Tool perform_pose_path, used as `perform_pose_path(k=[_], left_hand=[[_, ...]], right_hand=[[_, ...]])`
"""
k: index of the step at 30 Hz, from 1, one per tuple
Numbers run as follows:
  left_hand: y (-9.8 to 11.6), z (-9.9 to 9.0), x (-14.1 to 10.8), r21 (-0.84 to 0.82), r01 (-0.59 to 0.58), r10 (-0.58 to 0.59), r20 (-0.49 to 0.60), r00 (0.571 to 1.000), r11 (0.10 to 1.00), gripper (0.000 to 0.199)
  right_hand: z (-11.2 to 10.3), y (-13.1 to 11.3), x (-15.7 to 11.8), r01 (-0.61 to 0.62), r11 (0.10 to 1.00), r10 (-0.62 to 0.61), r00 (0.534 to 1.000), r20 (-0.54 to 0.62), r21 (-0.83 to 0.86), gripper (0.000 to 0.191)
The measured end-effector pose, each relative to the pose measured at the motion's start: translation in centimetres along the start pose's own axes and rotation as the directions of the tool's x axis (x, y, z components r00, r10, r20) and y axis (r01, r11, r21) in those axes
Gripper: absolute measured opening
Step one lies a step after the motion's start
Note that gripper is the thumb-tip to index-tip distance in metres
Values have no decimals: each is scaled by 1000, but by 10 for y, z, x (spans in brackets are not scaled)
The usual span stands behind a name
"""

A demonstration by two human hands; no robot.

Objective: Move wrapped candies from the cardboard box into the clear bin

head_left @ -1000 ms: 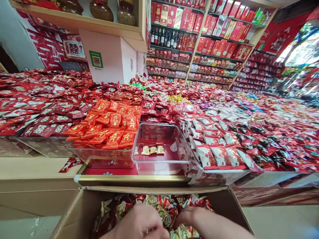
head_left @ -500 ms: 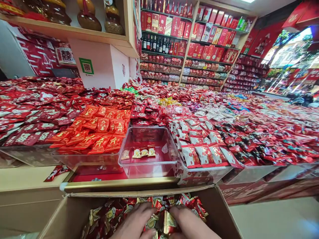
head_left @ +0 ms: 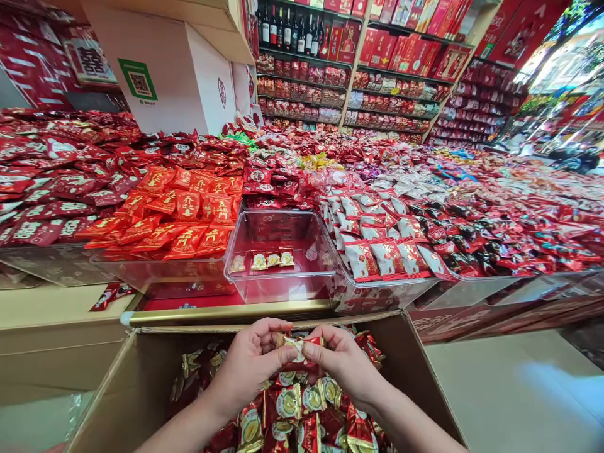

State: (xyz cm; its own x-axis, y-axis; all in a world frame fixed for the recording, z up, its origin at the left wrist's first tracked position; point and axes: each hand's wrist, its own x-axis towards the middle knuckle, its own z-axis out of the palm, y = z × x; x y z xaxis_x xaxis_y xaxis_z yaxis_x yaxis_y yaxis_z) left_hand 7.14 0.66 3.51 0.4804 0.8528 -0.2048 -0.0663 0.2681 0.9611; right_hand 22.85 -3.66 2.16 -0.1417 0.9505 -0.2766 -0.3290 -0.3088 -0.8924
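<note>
1. Wrapped candy pinched btwn L hand & R hand, fingers closed on it, above cardboard box.
2. Loose red-gold candies piled in box.
3. Clear tray set past box on counter, w/ few candies lined up inside.
4. Tray flanked by orange-red pkts (L) & white-red pkts (R).
5. Bottles shelved at back.

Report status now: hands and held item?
Left hand, right hand: grip on shiny red-and-gold packet. More packets beneath, in open brown cardboard box. No obstruction seen.

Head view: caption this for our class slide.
Both hands hold a wrapped packet over similar packets in a cardboard box.
</note>
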Motion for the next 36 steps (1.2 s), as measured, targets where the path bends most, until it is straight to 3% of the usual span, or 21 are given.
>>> perform_pose_path(k=[6, 10, 12, 14, 17, 19, 20, 22, 25, 29, 31, 36], left_hand=[[4, 3, -2, -46, 37, -39, -45, 998, 998, 35], [8, 3, -3, 90, -26, 24, 26, 999, 996, 17], [10, 2, -5, 122, -43, 40, 30, 999, 992, 11], [12, 0, -6, 68, 9, -12, 43, 999, 998, 20], [14, -3, -8, -78, 220, -206, 156, 966, 972, 36], [17, -4, -11, -106, 283, -254, 228, 940, 953, 28], [21, -5, -13, -97, 270, -241, 240, 940, 958, 23], [37, -8, -17, -85, 205, -179, 240, 954, 975, 25], [81, -14, -13, -27, 58, -53, 158, 986, 998, 30], [134, -20, 36, 309, -141, 156, -23, 987, 940, 27], [140, -19, 76, 542, -72, 105, -30, 994, 837, 21], [110, -7, 160, 728, 140, -139, -62, 988, 671, 7]], right_hand=[[0, 5, 1, 32, 995, -28, 998, -52, 92, 22], [-2, 2, -1, 108, 992, -116, 987, -116, -69, 22], [-5, 0, -3, 228, 943, -257, 962, -96, -244, 16], [-8, -2, -5, 427, 798, -463, 886, 19, -425, 14], [-9, -6, -8, 700, 472, -649, 687, 326, -536, 29], [-8, -11, -12, 754, 323, -673, 608, 421, -572, 32], [-7, -15, -15, 742, 267, -684, 596, 421, -615, 32], [-6, -23, -23, 661, 197, -692, 617, 374, -724, 32], [-10, -37, -35, 550, 172, -659, 681, 319, -817, 27], [-24, -38, -44, 536, 207, -601, 730, 325, -818, 17], [-30, -29, -43, 548, 223, -579, 740, 342, -807, 16], [-41, -4, -36, 539, 318, -516, 788, 335, -780, 13]])
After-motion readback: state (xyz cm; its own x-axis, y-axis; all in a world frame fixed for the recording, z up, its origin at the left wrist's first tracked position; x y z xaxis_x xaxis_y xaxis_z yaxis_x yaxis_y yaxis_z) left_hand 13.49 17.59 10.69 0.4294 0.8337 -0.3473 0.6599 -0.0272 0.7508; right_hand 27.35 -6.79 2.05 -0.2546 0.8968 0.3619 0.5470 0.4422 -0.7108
